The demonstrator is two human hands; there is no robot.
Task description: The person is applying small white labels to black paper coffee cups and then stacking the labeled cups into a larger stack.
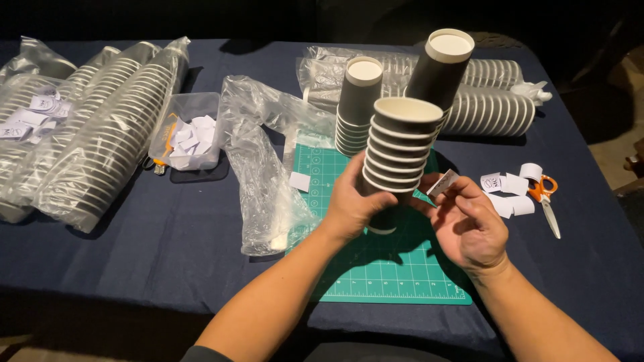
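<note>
Both bare forearms reach forward from the lower edge of view, converging toward the stack of cups [396, 157]. Left hand [355, 201] is wrapped around the lower left side of the stack, fingers curled, thumb forward. Right hand [469, 224] sits just right of the stack, palm turned inward, thumb and forefinger pinched together at the fingertips.

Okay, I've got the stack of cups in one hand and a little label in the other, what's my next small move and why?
Probably press the small label, pinched in your right hand, onto the side of the cup stack your left hand holds upright. The label already sits right beside the stack, apparently not yet touching it.
</note>
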